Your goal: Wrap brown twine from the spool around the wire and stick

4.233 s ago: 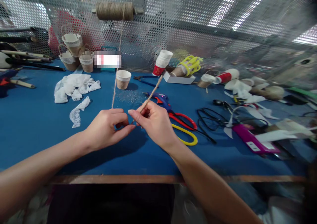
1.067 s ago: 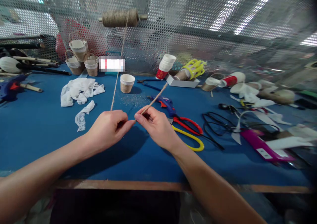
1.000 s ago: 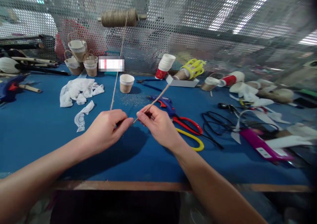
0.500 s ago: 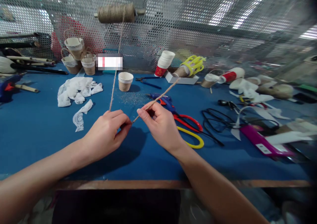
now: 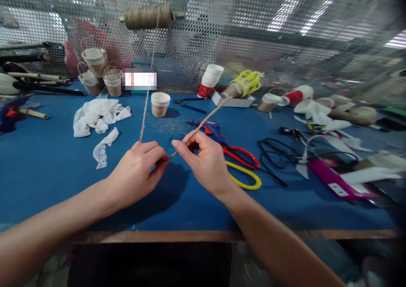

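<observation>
Jute twine (image 5: 145,118) runs down from a spool (image 5: 147,17) mounted on the mesh wall into my left hand (image 5: 139,166), whose fingers are closed around it. A short stretch of the twine shows between my two hands. My right hand (image 5: 206,162) pinches the same twine between thumb and forefinger, and its loose end sticks out up and to the right. Both hands are held above the blue table (image 5: 63,206). Beyond them stands a twine-wrapped paper cup (image 5: 160,106) with a white rim.
Handled cups (image 5: 95,61) are stacked back left, near white lace (image 5: 95,116). A blue glue gun (image 5: 209,128), scissors (image 5: 245,179) and pliers (image 5: 192,105) lie around my right hand. Farther right are black cables (image 5: 275,156) and a purple power strip (image 5: 339,181). Paper cups (image 5: 211,80) stand behind.
My right thumb and fingers have shifted slightly left along the twine, toward my left hand. My left hand has stayed almost still.
</observation>
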`<state>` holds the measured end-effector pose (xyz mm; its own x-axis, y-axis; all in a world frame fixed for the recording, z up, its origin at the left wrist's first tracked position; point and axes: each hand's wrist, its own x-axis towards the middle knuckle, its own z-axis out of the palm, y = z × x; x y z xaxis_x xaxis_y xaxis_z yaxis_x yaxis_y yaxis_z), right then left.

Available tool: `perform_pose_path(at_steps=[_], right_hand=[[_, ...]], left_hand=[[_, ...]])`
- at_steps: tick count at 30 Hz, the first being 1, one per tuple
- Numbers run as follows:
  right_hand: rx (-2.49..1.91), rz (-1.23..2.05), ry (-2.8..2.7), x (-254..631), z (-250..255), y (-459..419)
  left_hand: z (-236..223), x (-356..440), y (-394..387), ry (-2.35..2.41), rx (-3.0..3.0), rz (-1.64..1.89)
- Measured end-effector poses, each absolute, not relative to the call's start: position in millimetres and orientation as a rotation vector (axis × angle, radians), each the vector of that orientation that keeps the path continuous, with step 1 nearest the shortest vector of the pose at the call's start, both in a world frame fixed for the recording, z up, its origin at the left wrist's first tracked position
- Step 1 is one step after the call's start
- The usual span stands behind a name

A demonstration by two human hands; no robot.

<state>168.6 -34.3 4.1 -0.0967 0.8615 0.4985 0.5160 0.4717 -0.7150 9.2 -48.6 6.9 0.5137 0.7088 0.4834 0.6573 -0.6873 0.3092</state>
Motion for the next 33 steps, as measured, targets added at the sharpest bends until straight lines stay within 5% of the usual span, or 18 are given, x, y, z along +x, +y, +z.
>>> perform_pose_path(at_steps=[17,33], right_hand=[[-1.094,0.547,-1.682,156,-3,-40],[-1.004,0.966,-1.736,162,0,-35]], left_hand=[[2,13,-46,1.298,2.598,0.977],[1,12,-41,1.298,2.61,0.885]])
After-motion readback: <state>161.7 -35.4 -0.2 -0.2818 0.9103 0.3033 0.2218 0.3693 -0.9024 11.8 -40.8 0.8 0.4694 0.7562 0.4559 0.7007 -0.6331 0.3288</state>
